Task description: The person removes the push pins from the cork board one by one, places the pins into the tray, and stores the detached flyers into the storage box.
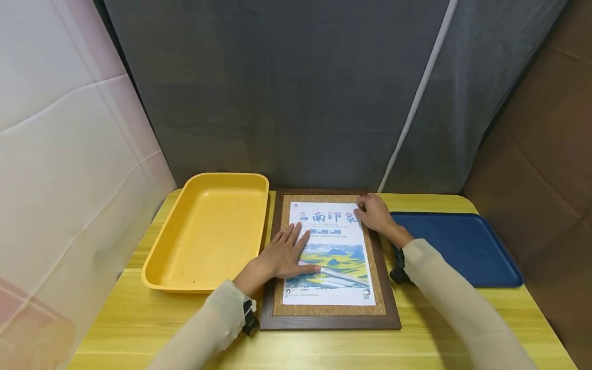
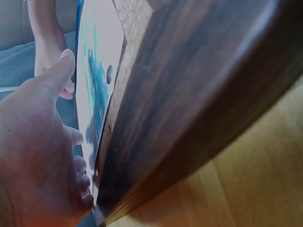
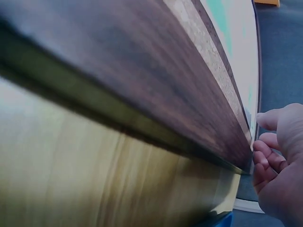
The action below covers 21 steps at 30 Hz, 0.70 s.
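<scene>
A printed poster [image 1: 329, 267] with large Chinese characters and a landscape lies on a cork board [image 1: 333, 310] with a dark brown wooden frame [image 1: 330, 322]. Round, pin-like heads mark its two lower corners, such as the tack [image 2: 109, 74] in the left wrist view. My left hand [image 1: 284, 253] rests spread on the poster's left side, thumb pointing right. At the upper right corner is my right hand [image 1: 376, 215], its fingers curled close to the paper's edge. In the right wrist view, the thumb [image 3: 268, 119] reaches to the poster's edge; anything between the fingertips is hidden.
A deep yellow tray [image 1: 208, 231] stands left of the board. To the right lies a shallow blue tray [image 1: 462, 249], partly behind my right forearm. Everything sits on a light wooden table [image 1: 152, 329]. A dark grey curtain [image 1: 277, 92] hangs behind, with side walls left and right.
</scene>
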{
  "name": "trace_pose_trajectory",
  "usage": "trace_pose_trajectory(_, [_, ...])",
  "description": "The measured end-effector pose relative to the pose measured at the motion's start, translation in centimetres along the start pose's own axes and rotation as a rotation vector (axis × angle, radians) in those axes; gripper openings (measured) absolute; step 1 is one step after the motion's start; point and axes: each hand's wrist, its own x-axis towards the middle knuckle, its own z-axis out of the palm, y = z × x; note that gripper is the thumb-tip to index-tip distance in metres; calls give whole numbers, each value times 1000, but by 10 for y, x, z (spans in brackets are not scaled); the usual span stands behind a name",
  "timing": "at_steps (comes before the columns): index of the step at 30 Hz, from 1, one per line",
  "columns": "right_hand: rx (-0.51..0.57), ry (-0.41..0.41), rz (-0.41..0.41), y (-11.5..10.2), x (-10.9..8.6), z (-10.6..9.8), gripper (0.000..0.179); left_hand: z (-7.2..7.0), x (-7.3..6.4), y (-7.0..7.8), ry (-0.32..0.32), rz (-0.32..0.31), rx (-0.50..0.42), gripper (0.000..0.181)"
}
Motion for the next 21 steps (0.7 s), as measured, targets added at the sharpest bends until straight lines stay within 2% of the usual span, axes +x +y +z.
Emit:
trace_pose_trajectory(3, [40,5,35,2,0,1,11,1,1,0,1,-4,-8,107])
trace_pose_trajectory(7, [74,9,75,2,0,2,17,2,1,0,-6,-7,-10,108])
trace_pose_trajectory(12, [96,6,145,1,2,3,17,2,1,0,-16,-9,-13,108])
trace_pose_trajectory(21, [102,4,208,2,9,4,15,1,1,1,-30,-15,-4,108])
